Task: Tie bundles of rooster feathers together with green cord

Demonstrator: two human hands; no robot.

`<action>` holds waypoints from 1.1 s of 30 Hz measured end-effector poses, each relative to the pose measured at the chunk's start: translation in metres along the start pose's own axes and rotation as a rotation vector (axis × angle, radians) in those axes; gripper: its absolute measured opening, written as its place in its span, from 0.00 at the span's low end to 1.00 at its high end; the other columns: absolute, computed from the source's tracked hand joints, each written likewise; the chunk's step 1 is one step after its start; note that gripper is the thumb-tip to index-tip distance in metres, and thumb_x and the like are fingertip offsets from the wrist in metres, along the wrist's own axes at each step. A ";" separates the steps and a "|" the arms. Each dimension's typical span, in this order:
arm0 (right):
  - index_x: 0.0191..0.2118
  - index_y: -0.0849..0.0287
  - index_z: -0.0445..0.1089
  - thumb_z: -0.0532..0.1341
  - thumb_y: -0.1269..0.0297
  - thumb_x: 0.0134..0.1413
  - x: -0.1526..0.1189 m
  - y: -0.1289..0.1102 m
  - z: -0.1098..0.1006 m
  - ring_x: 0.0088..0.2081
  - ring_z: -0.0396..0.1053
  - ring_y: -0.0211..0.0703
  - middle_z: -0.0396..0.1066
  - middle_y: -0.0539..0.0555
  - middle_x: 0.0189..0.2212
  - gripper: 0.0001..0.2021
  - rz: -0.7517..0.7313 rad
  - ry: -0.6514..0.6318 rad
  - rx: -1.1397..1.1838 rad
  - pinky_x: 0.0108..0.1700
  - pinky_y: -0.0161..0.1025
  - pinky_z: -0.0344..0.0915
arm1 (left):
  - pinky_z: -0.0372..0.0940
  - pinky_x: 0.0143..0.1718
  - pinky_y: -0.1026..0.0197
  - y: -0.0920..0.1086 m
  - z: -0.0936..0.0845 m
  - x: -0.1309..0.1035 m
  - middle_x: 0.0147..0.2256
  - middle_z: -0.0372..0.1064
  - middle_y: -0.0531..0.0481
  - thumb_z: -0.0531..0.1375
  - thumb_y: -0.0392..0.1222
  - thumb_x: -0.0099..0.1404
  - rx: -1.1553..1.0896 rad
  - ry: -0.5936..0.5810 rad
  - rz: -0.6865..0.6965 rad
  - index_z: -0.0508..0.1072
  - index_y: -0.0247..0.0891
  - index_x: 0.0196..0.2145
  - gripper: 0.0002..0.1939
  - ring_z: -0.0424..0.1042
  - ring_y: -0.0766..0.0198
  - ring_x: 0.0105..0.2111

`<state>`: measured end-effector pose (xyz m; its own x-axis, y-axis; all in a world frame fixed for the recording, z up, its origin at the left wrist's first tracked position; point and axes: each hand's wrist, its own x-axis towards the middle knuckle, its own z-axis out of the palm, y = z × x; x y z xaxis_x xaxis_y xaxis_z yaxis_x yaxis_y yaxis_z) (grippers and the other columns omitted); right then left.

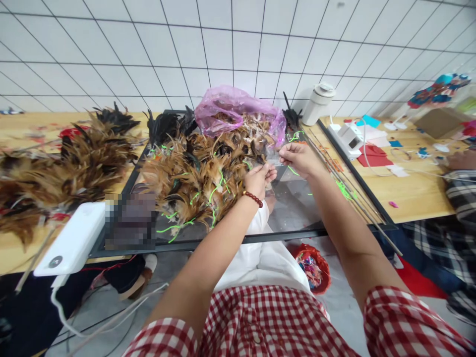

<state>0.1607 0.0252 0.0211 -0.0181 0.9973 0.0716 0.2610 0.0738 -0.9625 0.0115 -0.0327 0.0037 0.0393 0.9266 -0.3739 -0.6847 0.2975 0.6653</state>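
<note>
My left hand [259, 179], with a beaded bracelet on the wrist, is closed at the right edge of a heap of brown feathers [203, 173]. A few dark-tipped feathers [257, 152] rise from its fingertips and appear pinched there. Just to the right and slightly farther away, my right hand [299, 157] is closed in a pinch; whatever it holds is too small to make out. Bright green ties [217, 188] run through the heap. Behind it lies a pink plastic bag [238, 106] with more small feathers inside.
A dark-framed glass tabletop [293, 208] carries the heap. Thin sticks [334, 171] lie along its right side near a white tumbler [319, 103]. At left are a white power bank [72, 240] and feather bundles [74, 158]. Another person's plaid sleeve [461, 203] shows at right.
</note>
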 end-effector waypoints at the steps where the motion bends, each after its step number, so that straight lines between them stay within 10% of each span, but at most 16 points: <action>1: 0.30 0.57 0.70 0.75 0.51 0.41 -0.008 -0.002 0.004 0.27 0.70 0.37 0.72 0.50 0.24 0.19 -0.019 -0.019 0.139 0.33 0.36 0.68 | 0.69 0.37 0.63 0.000 0.001 0.000 0.25 0.74 0.50 0.60 0.30 0.71 0.007 -0.002 -0.005 0.73 0.31 0.28 0.11 0.73 0.71 0.24; 9: 0.26 0.55 0.67 0.80 0.52 0.23 -0.019 0.001 0.024 0.29 0.67 0.36 0.69 0.46 0.24 0.25 -0.136 0.107 0.257 0.37 0.37 0.68 | 0.69 0.38 0.64 0.001 -0.002 0.000 0.26 0.75 0.49 0.60 0.31 0.71 0.039 -0.030 -0.032 0.74 0.31 0.29 0.11 0.73 0.71 0.24; 23: 0.26 0.55 0.65 0.74 0.56 0.35 -0.033 0.016 0.032 0.28 0.65 0.36 0.68 0.46 0.25 0.18 -0.145 0.035 0.202 0.35 0.36 0.66 | 0.67 0.29 0.67 -0.008 -0.003 0.002 0.20 0.71 0.53 0.60 0.28 0.70 0.227 -0.054 0.018 0.72 0.31 0.24 0.15 0.70 0.73 0.19; 28: 0.37 0.57 0.76 0.66 0.64 0.48 0.000 0.016 -0.019 0.38 0.75 0.45 0.79 0.54 0.35 0.08 -0.147 0.086 -0.363 0.47 0.42 0.71 | 0.62 0.24 0.68 -0.012 -0.004 0.002 0.19 0.69 0.54 0.61 0.28 0.68 0.289 -0.078 0.005 0.73 0.32 0.24 0.13 0.65 0.74 0.17; 33: 0.51 0.58 0.81 0.59 0.74 0.56 0.055 0.021 -0.074 0.54 0.74 0.57 0.79 0.62 0.51 0.20 0.084 0.123 -1.180 0.54 0.46 0.68 | 0.64 0.26 0.68 -0.016 -0.001 0.007 0.20 0.69 0.55 0.60 0.28 0.68 0.205 -0.028 0.042 0.73 0.32 0.26 0.12 0.67 0.74 0.19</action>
<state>0.2368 0.0817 0.0239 0.1173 0.9874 0.1061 0.9856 -0.1026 -0.1347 0.0217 -0.0312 -0.0105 0.0361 0.9445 -0.3264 -0.5240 0.2960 0.7986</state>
